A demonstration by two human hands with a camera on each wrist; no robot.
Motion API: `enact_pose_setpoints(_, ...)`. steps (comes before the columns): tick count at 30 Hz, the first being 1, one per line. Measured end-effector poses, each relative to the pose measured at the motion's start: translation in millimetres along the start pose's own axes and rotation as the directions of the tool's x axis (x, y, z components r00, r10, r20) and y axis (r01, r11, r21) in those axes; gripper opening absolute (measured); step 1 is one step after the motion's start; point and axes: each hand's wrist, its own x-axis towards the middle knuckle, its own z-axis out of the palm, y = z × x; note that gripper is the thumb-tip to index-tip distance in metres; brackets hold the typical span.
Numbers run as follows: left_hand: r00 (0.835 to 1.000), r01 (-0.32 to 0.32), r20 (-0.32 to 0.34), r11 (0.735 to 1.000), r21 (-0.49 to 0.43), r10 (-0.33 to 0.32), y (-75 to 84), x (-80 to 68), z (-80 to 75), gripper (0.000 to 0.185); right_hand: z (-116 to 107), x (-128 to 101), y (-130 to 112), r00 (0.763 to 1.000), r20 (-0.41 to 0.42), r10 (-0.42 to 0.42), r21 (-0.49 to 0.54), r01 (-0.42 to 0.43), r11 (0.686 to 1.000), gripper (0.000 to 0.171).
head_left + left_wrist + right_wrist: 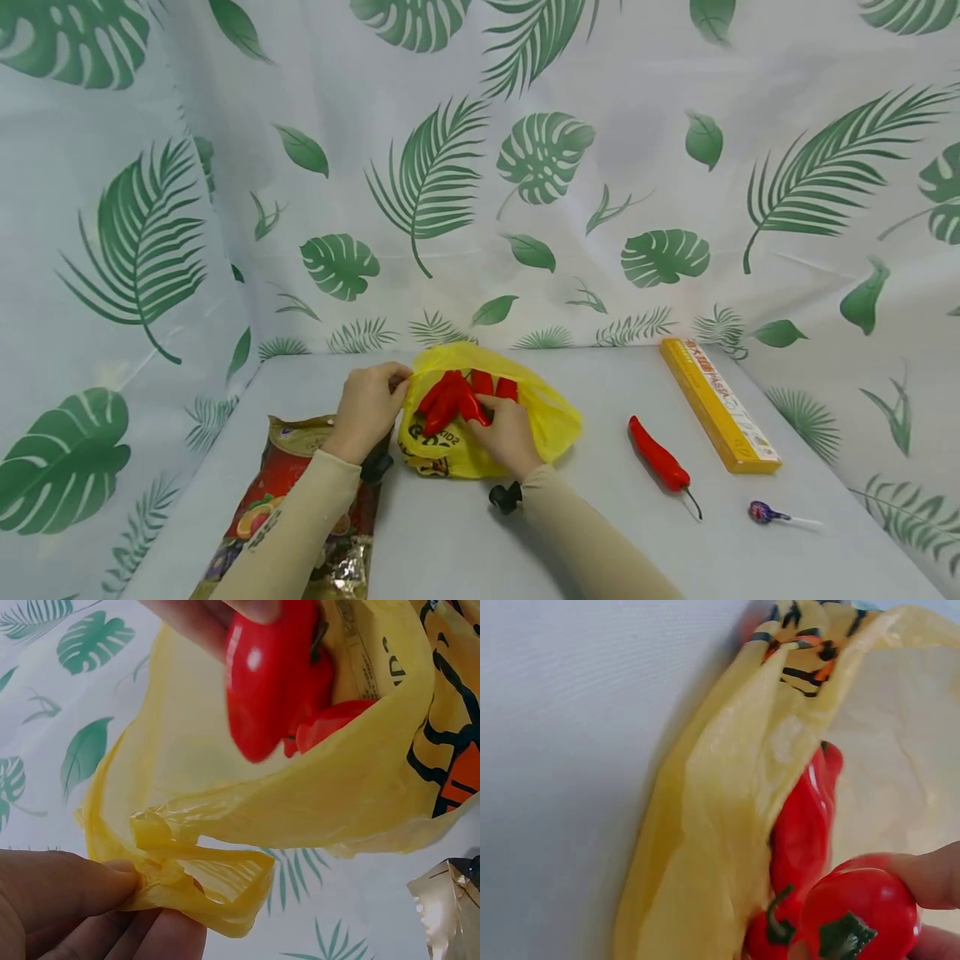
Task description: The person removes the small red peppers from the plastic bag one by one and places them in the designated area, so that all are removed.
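Observation:
A yellow plastic bag [555,421] lies at the middle of the table with its mouth gaping. My left hand [371,408] pinches the bag's left edge, where the left wrist view shows a bunched handle [225,881] between thumb and fingers. In the bag's mouth, my right hand [510,435] grips a red chili pepper [862,907] whose cut green stem faces the right wrist camera. More red chili peppers [802,825] lie inside the bag below it. Part of the bag's inside is hidden by its front wall.
A red and gold foil package [288,467] lies under the left forearm. To the right are a single red chili pepper [660,457], a yellow pasta box [716,404] and a purple-wrapped lollipop [761,512]. A leaf-print curtain [450,208] stands behind the table.

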Motion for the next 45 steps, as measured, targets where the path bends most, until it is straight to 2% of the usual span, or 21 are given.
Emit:
enact_pose_setpoints(7, 1.0, -0.003, 0.004, 1.0, 0.006, 0.003, -4.1, -0.5, -1.1, 0.014, -27, -18, 2, 0.999, 0.02, -0.034, -0.019, 0.034, 0.999, 0.042)
enact_pose_setpoints(13, 1.0, 0.008, 0.016, 1.0, -0.007, -0.007, -3.5, -1.3, 0.8, 0.014, -57, -40, 13, 0.999, 0.042, 0.005, -0.021, -0.004, 1.0, 0.04)
enact_pose_setpoints(20, 1.0, -0.003, 0.003, 1.0, -0.014, 0.003, -2.1, -2.9, 1.7, 0.014, -91, -68, 31, 0.999, 0.002, 0.042, -0.053, -0.042, 0.998, 0.04)
enact_pose_setpoints(24, 1.0, -0.009, 0.009, 1.0, -0.023, 0.01, -0.7, -3.0, 4.6, 0.014, -112, -85, 42, 0.998, -0.022, 0.055, -0.112, -0.057, 0.992, 0.045)
enact_pose_setpoints(34, 1.0, -0.01, 0.005, 1.0, -0.006, 0.01, 2.5, -3.9, 6.5, 0.014, -152, -110, 75, 0.985, -0.057, 0.164, -0.224, -0.172, 0.959, 0.05)
enact_pose_setpoints(45, 1.0, -0.013, 0.007, 1.0, -0.017, 0.013, 7.8, -3.1, 7.2, 0.013, -164, -115, 101, 0.965, -0.075, 0.253, -0.343, -0.263, 0.902, 0.056)
